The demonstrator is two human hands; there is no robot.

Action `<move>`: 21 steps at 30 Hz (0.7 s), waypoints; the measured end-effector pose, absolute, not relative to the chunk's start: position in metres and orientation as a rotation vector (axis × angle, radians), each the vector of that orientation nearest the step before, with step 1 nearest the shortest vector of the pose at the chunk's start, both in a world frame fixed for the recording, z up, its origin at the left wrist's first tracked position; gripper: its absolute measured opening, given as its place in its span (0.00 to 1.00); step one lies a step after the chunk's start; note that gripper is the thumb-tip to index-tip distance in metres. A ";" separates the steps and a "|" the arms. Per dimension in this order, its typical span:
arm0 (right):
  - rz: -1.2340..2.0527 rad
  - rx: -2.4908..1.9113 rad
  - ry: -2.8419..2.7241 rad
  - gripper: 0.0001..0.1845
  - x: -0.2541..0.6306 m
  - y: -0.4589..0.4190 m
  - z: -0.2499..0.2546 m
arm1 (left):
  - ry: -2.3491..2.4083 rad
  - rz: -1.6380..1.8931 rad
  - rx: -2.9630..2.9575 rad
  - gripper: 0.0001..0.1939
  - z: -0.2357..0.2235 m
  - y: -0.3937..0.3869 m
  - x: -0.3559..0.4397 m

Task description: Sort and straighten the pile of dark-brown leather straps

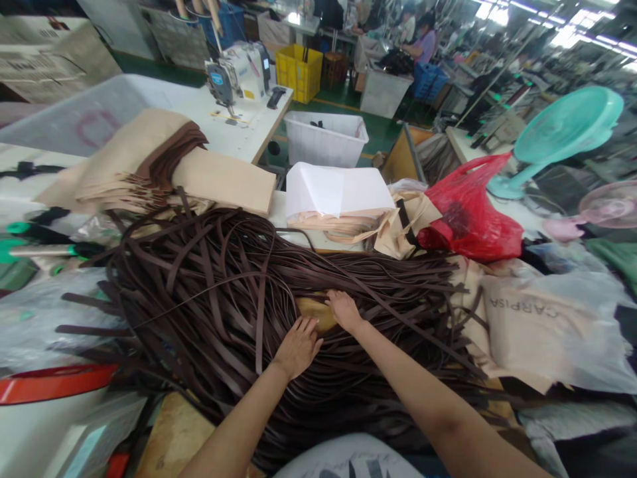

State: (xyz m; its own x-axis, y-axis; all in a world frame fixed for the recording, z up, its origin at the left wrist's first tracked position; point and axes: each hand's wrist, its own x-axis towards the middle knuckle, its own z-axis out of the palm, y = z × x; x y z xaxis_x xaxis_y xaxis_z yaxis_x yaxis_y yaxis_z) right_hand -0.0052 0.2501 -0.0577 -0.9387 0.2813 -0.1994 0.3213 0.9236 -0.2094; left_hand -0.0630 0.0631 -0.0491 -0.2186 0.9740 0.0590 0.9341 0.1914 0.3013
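A big heap of long dark brown leather straps (219, 285) covers the table in front of me. Both my hands lie on it near its middle. My left hand (297, 345) rests palm down on the straps, fingers together and bent forward. My right hand (343, 310) reaches just beyond it, fingers curled over the edge of a tan piece (313, 309) that shows through a gap in the straps. What lies under the straps is hidden.
Folded tan panels (223, 179) and a white sheet stack (338, 189) lie behind the heap. A red plastic bag (470, 212) and a teal fan (562, 129) stand at right. A sewing machine (239, 73) and white bins (326, 136) are farther back. People work in the distance.
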 end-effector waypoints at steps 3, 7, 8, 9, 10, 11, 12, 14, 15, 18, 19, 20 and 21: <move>-0.342 0.355 2.916 0.12 0.015 0.229 -0.055 | 2.305 0.433 1.887 0.17 -0.050 0.063 -0.063; -0.372 0.125 2.870 0.13 0.040 0.210 -0.055 | 2.263 0.445 1.934 0.17 -0.052 0.063 -0.064; -0.379 0.091 2.860 0.12 0.041 0.210 -0.055 | 2.251 0.441 1.942 0.17 -0.053 0.064 -0.064; -0.379 0.081 2.855 0.10 0.039 0.213 -0.055 | 2.244 0.435 1.944 0.16 -0.053 0.063 -0.064; -0.369 0.103 2.858 0.08 0.034 0.218 -0.055 | 2.241 0.428 1.942 0.16 -0.054 0.063 -0.064; -0.348 0.154 2.870 0.08 0.028 0.224 -0.055 | 2.243 0.421 1.937 0.16 -0.054 0.063 -0.064; -0.316 0.229 2.890 0.09 0.020 0.232 -0.055 | 2.247 0.413 1.931 0.16 -0.054 0.063 -0.064; -0.232 0.401 2.938 0.10 0.002 0.247 -0.054 | 2.257 0.401 1.920 0.16 -0.053 0.062 -0.063; -0.190 0.475 2.959 0.12 -0.005 0.254 -0.054 | 2.260 0.396 1.918 0.16 -0.053 0.061 -0.063; -0.101 0.572 2.992 0.16 -0.018 0.267 -0.057 | 2.273 0.387 1.905 0.16 -0.054 0.060 -0.062; -0.087 0.560 2.994 0.15 -0.018 0.268 -0.060 | 2.282 0.388 1.897 0.17 -0.054 0.061 -0.062; -0.077 0.534 2.993 0.13 -0.016 0.268 -0.062 | 2.293 0.391 1.886 0.18 -0.055 0.061 -0.062; -0.071 0.499 2.992 0.11 -0.014 0.268 -0.065 | 2.304 0.395 1.874 0.19 -0.055 0.061 -0.062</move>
State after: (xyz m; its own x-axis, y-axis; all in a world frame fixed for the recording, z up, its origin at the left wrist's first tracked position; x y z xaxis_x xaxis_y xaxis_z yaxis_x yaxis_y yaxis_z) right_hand -0.0139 0.2677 -0.0648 -0.9403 0.3210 -0.1130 0.3260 0.9450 -0.0284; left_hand -0.0616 0.0611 -0.0552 -0.2110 0.9761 0.0529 0.9379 0.1869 0.2922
